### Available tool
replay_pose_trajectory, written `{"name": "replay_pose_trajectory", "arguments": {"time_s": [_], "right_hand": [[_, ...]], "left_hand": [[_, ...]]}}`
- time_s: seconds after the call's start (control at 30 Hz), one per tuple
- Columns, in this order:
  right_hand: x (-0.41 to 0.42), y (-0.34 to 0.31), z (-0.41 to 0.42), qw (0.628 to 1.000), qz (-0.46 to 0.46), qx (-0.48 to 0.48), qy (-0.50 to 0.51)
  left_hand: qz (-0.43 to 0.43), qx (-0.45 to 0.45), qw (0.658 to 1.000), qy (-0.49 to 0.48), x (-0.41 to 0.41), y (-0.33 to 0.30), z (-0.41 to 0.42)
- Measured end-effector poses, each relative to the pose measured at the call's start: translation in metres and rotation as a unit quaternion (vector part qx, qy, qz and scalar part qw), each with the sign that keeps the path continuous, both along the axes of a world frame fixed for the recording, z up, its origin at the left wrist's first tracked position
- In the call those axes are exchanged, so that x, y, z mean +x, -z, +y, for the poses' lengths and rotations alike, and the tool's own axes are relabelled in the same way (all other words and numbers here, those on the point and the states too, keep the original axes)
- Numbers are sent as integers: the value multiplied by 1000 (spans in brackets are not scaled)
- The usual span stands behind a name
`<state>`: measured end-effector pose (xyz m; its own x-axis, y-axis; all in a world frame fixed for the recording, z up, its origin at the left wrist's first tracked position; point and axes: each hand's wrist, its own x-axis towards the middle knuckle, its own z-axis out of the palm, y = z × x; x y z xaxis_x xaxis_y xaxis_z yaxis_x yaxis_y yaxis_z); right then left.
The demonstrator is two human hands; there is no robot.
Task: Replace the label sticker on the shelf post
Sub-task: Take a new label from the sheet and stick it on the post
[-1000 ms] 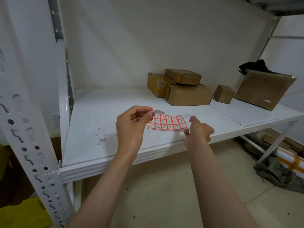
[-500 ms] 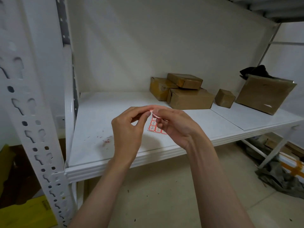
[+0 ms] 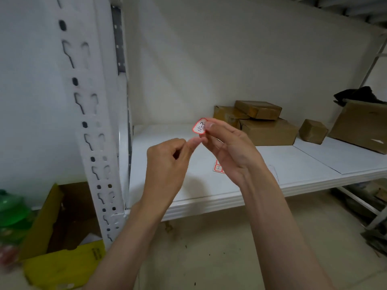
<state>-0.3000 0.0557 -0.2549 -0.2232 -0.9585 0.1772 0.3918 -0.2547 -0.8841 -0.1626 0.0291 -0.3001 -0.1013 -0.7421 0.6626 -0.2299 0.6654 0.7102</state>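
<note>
While the label sticker is free of its sheet, it is not yet on the post. It is a small white square with a red border and dark handwriting, held up over the shelf between the fingertips of the right hand. That hand is otherwise loosely curled, palm turned leftward. The left hand is nearly closed, thumb and forefinger pinched together just below the sticker; whether they hold a corner of it or only a scrap of backing, cannot tell.

Status, as judged: new label peeled, done. Placement on the shelf post is left to do. The post stands well to the left of both hands, a white perforated upright with keyhole slots. No old label is visible on the faces that show, so the removal step looks complete, though the hidden faces cannot be checked.

The sticker sheet lies flat on the shelf under the right hand, mostly covered; only a red-bordered corner shows.

Containers:
- Stacked cardboard boxes at the back of the shelf, all closed; contents unknown.
- Small box beside them, closed.
- Large box at far right, closed, with a dark cloth on top.
- Open brown carton on the floor left of the post; its inside is in shadow, with what looks like pale paper in it.
- Yellow box in front of it, closed.
</note>
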Motion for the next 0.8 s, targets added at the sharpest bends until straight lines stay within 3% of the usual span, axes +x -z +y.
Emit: {"name": "replay_pose_trajectory", "arguments": {"time_s": [0.17,0.37,0.6,0.8], "right_hand": [[38,-10,0,999,-29,-38,-17],[84,-26,6,995,-15,-75,-71],[123,-37,15,990,38,-99,-97],[140,-41,10,984,130,-122,-11]], "left_hand": [[1,-25,1000,-15,33,-16,7],[151,-13,988,-5,66,-47,31],[193,-64,977,-59,101,-65,39],[211,-28,973,-91,131,-70,29]]}}
